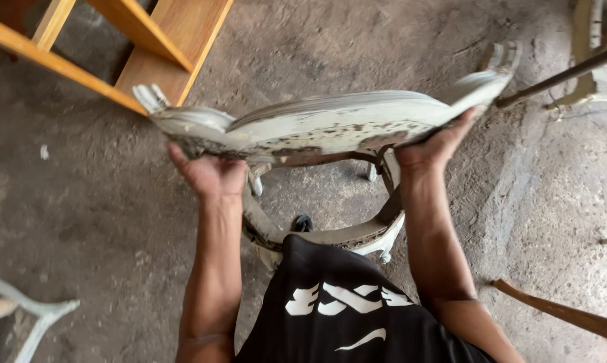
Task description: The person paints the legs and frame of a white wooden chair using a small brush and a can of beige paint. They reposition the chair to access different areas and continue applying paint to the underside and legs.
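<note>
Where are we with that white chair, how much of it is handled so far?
Done: the white chair is coated in pale paint or primer, though worn brown patches show along the back's edge. In hand: the left hand and right hand grip the curved back at each end, seat frame low near the person's body over the concrete floor. Left: those bare patches look unfinished; I can't tell more.

No packages, labels, signs or screens in view. Only print: white graphic on black shirt, near centre.
</note>
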